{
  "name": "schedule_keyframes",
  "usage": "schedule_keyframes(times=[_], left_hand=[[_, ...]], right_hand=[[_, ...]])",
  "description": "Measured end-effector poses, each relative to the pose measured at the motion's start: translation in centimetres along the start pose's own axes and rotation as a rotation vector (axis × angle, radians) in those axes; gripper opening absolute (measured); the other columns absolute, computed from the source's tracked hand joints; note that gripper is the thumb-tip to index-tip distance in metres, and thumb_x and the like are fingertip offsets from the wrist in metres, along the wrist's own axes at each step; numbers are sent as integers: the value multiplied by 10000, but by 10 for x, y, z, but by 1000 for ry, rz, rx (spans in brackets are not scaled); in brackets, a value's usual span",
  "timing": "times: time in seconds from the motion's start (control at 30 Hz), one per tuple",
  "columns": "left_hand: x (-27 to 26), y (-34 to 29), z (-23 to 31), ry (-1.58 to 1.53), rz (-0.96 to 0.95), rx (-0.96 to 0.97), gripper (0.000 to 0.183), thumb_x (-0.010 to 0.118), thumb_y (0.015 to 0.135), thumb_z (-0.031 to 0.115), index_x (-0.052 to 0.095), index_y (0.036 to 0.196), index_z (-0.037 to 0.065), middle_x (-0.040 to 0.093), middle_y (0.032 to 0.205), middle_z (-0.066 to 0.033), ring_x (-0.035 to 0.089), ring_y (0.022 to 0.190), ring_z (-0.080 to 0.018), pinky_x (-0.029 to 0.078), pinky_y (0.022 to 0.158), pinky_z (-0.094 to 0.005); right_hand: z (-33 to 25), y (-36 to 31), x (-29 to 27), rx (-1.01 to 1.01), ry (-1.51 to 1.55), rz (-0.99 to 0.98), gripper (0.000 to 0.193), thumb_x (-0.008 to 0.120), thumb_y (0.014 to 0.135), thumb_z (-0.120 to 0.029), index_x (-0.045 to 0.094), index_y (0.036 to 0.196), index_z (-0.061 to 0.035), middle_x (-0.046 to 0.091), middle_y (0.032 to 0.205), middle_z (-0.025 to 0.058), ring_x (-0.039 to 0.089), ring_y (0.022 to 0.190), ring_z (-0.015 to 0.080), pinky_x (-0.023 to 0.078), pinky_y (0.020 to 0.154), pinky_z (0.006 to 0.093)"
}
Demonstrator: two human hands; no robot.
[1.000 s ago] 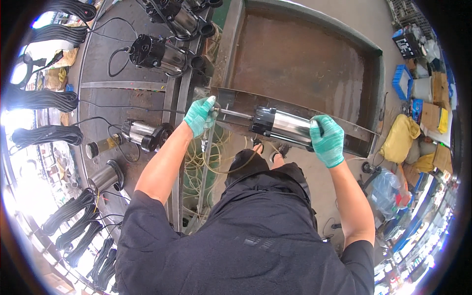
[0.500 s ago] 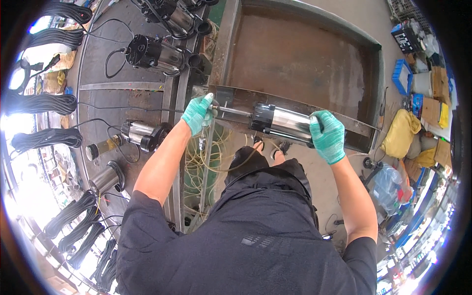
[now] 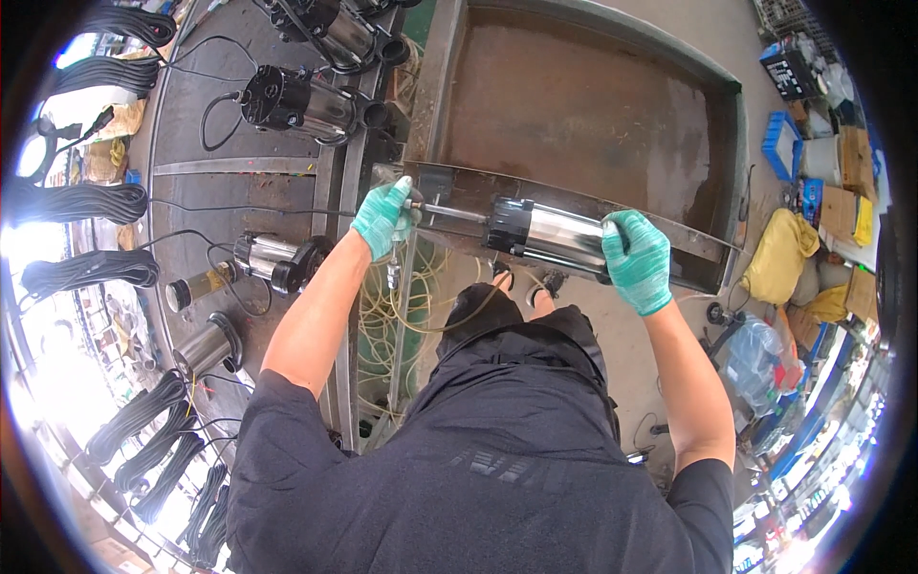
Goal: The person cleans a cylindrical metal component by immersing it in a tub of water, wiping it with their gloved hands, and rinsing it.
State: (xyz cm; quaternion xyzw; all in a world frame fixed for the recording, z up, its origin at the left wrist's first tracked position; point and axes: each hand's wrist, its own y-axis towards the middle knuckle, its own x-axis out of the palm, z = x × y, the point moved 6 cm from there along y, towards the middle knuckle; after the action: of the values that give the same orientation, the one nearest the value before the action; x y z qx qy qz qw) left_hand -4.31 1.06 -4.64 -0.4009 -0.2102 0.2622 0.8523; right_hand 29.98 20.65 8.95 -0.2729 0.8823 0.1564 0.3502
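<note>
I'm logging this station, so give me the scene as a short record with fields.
Left hand: green-gloved, holding one end of a thin metal rod
Rod direction: toward black end of steel cylinder; contact unclear
Right hand: green-gloved, gripping the cylinder's opposite end
Person's left: bench with pump units
Beyond hands: metal tray
Person's right: yellow sack

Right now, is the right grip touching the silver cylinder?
Touching: the head view shows the gloved right grip wrapped over the right end of the silver cylinder.
</note>
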Motion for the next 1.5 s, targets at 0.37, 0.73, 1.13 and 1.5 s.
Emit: schedule_keyframes(times=[0.37, 0.73, 1.13, 1.5], left_hand=[[7, -5, 6, 35, 27, -8, 356, 645, 998, 397, 649, 840, 77, 599, 674, -27, 471, 422, -94, 331, 349, -227], [9, 0, 2, 83, 80, 1, 293, 606, 1026, 347, 638, 889, 90, 541, 684, 19, 475, 475, -82, 342, 376, -238], [0, -23, 9, -23, 109, 91, 275, 589, 1033, 364, 652, 986, 100, 559, 695, 18, 449, 459, -74, 318, 373, -228], [238, -138, 34, -694, -352, 484, 396, 552, 1031, 448, 628, 1163, 81, 598, 828, -28, 488, 617, -120, 435, 607, -296]], right_hand=[[4, 0, 1, 4, 8, 14, 71, 684, 884, -88, 697, 914, -24, 670, 799, 148, 648, 633, 281, 530, 623, 344], [-3, -2, 0, -11, 8, 74, 44, 690, 839, -64, 694, 873, -37, 642, 757, 118, 612, 585, 233, 507, 574, 332], [-1, -2, -1, -4, 121, 3, 83, 709, 838, -89, 694, 900, -35, 659, 777, 97, 637, 612, 214, 525, 592, 324], [-33, -89, 3, -93, 236, -87, 413, 705, 857, -128, 599, 1247, -46, 686, 948, 199, 670, 844, 407, 543, 761, 482]])
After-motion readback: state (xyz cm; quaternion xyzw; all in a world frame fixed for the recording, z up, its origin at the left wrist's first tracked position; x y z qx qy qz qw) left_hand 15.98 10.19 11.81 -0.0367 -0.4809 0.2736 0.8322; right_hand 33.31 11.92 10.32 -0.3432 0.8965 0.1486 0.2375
